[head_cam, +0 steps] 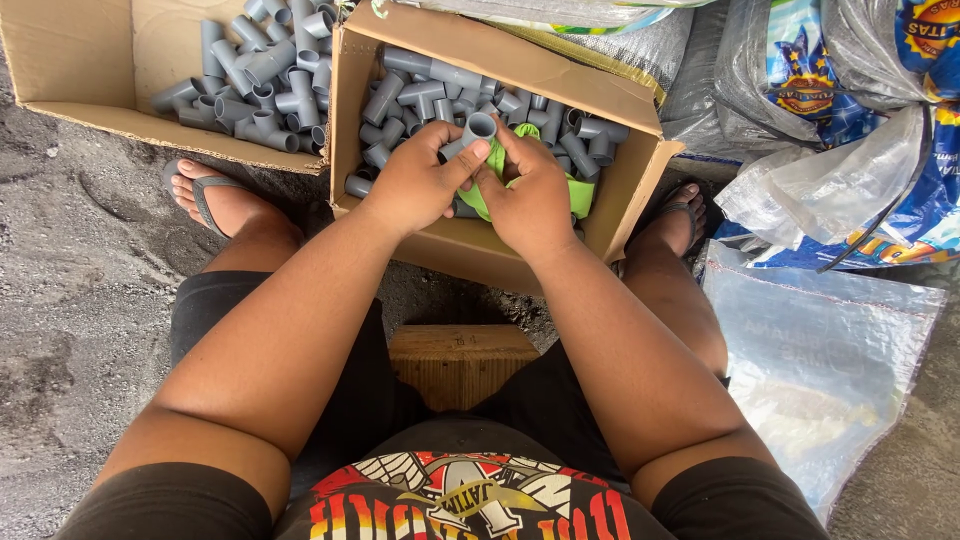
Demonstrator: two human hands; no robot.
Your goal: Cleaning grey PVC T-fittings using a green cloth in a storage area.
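Both my hands meet over an open cardboard box [640, 170] full of grey plastic pipe fittings [415, 90]. My left hand [415, 185] pinches a short grey pipe fitting [478, 128] between thumb and fingers. My right hand [530, 195] grips the same fitting from the other side and also holds a bright green cloth [580, 195] that hangs down into the box.
A second open cardboard box [90, 60] with several grey tee fittings [260, 75] lies at the upper left. Plastic sacks and bags [830, 120] pile up at the right, and a clear bag [820, 360] lies on the ground. I sit on a wooden stool [460, 360], sandalled feet on grey sand.
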